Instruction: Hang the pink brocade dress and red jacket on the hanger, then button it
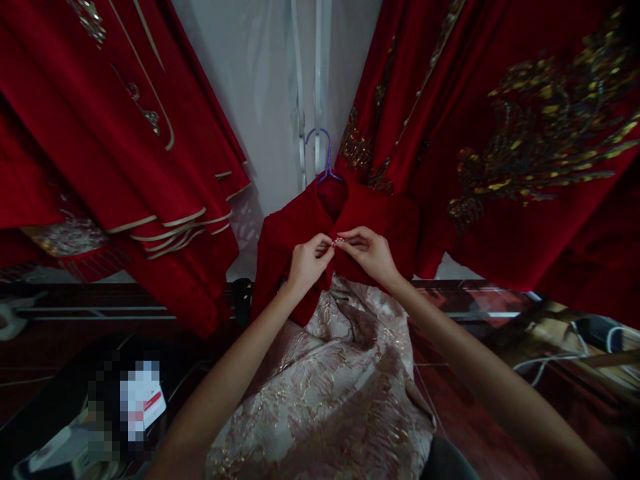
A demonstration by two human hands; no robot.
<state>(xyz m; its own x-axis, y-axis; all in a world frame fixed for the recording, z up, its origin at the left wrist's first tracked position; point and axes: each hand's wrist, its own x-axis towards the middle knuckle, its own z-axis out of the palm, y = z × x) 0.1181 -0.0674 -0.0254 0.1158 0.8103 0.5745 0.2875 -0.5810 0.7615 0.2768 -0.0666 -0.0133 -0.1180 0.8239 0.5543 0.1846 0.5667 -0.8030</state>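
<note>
Beneath both hands (313, 260) (367, 251), tight on a small red-and-white piece (340, 239), the red jacket (357, 208).

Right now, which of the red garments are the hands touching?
The red jacket on the purple hanger: left hand and right hand meet at its front. The embroidered garments on either side hang untouched.

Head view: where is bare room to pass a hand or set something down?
A hand might pass at the pale backdrop between left red garments and poles; perhaps set things on dark red floor between brocade cloth and right forearm. Crowded: the right edge, with white cables, and the red jacket, where left hand and right hand pinch close together.
</note>
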